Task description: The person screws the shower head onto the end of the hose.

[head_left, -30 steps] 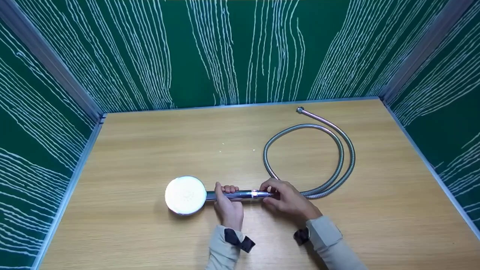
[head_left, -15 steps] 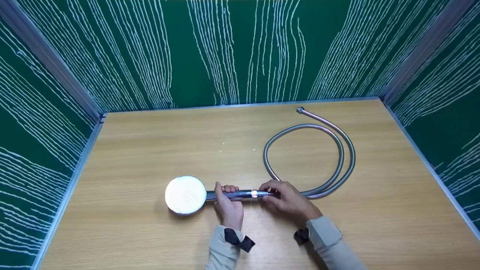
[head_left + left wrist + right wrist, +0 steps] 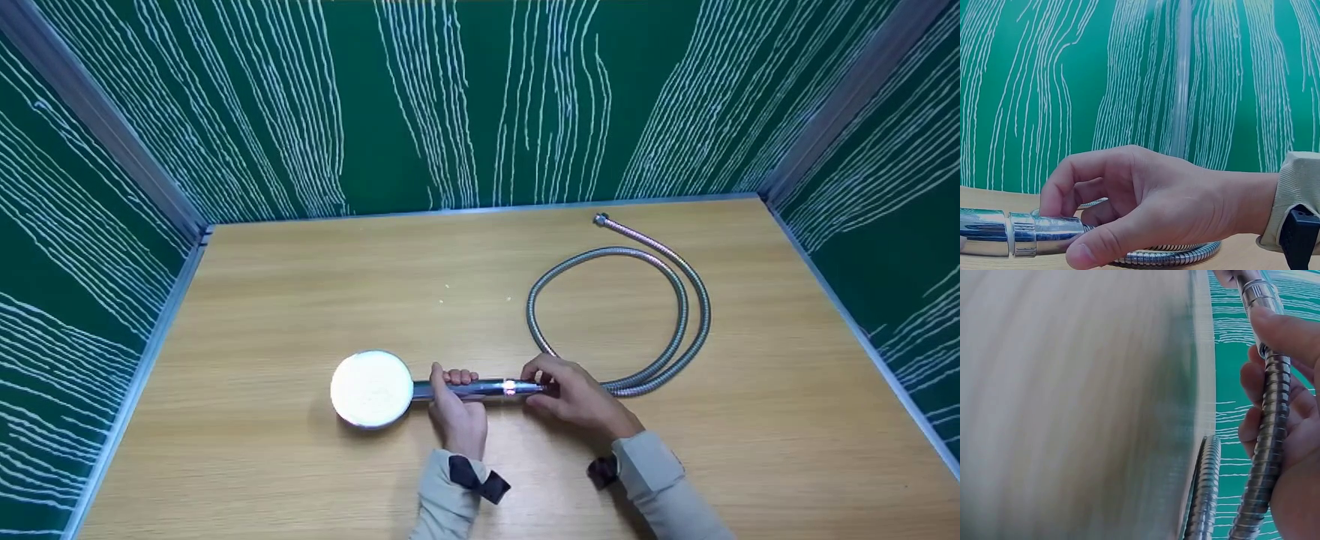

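In the head view, a hand shower with a round, glaring white face (image 3: 371, 389) and a chrome handle (image 3: 491, 388) lies across the front of the table. My left hand (image 3: 459, 424) grips that handle, its fingers wrapped round it. At the handle's right end, my right hand (image 3: 581, 399) pinches the hose's chrome end piece (image 3: 1058, 235) between thumb and fingers. The end piece sits against the handle in line with it, with a narrow pale ring between them in the left wrist view. In the right wrist view, the ribbed metal hose (image 3: 1271, 422) runs back under the palm.
The shower hose (image 3: 683, 300) lies in a loop at the right of the wooden table (image 3: 300, 300), its free end nut (image 3: 601, 219) near the back edge. Small white specks lie mid-table. Green panels (image 3: 487, 97) with white wavy lines stand behind and at both sides.
The right hand's fingers have shifted slightly at the hose's end piece. The left hand, the hand shower and the hose loop stay in nearly the same place.
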`<state>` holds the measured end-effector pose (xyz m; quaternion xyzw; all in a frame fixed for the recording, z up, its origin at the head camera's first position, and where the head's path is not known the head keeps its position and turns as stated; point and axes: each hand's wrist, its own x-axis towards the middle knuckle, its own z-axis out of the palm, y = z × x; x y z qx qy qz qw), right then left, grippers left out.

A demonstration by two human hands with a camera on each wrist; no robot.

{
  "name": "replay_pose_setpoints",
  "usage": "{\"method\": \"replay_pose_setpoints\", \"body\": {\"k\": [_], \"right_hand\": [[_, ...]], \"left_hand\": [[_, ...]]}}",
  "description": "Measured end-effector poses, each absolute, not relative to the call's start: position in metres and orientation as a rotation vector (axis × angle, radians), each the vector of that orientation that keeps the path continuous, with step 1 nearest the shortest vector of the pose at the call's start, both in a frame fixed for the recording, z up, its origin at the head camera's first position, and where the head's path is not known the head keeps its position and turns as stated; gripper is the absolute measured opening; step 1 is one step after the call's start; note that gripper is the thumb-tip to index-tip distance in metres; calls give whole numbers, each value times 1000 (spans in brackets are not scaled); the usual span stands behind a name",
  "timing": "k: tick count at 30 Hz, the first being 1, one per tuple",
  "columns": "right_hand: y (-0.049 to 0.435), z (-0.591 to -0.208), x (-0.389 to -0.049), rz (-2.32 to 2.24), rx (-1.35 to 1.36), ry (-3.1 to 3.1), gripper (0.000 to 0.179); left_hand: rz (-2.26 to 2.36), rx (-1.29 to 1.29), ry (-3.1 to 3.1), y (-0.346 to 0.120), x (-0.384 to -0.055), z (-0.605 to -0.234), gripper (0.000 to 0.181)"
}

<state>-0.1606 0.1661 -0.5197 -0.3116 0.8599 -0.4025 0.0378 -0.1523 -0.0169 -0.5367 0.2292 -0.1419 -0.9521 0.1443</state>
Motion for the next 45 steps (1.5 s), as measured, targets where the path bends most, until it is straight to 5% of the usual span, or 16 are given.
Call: {"method": "replay_pose_setpoints", "body": {"k": [45], "right_hand": [[166, -518, -159, -1203, -870, 2644, 26]], "left_hand": [[-2727, 663, -455, -16, -151, -537, 40]]}}
